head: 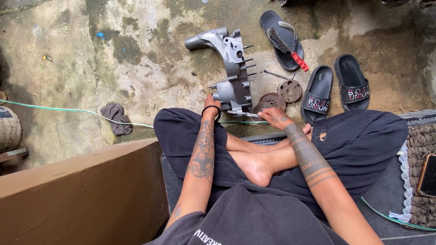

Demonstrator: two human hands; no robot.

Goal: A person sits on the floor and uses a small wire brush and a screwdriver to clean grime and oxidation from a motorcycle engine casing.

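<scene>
I sit cross-legged above a stained concrete floor. A grey metal engine casing (232,68) with several protruding studs lies on the floor in front of my knees. My left hand (211,103), with a black band on the wrist, rests against the casing's near end. My right hand (275,118) lies by the casing's lower edge and holds a thin silvery tool (247,114) pointing left. Round rusty discs (272,100) sit just beyond the right hand, and another perforated disc (290,90) lies farther right.
A pair of black slides (338,88) stands at right, with a single dark flip-flop (280,38) holding a wire brush with a red handle (287,49). A grey rag (116,117) and a green hose (59,110) lie left. A brown low wall (81,190) and a phone (428,174) flank me.
</scene>
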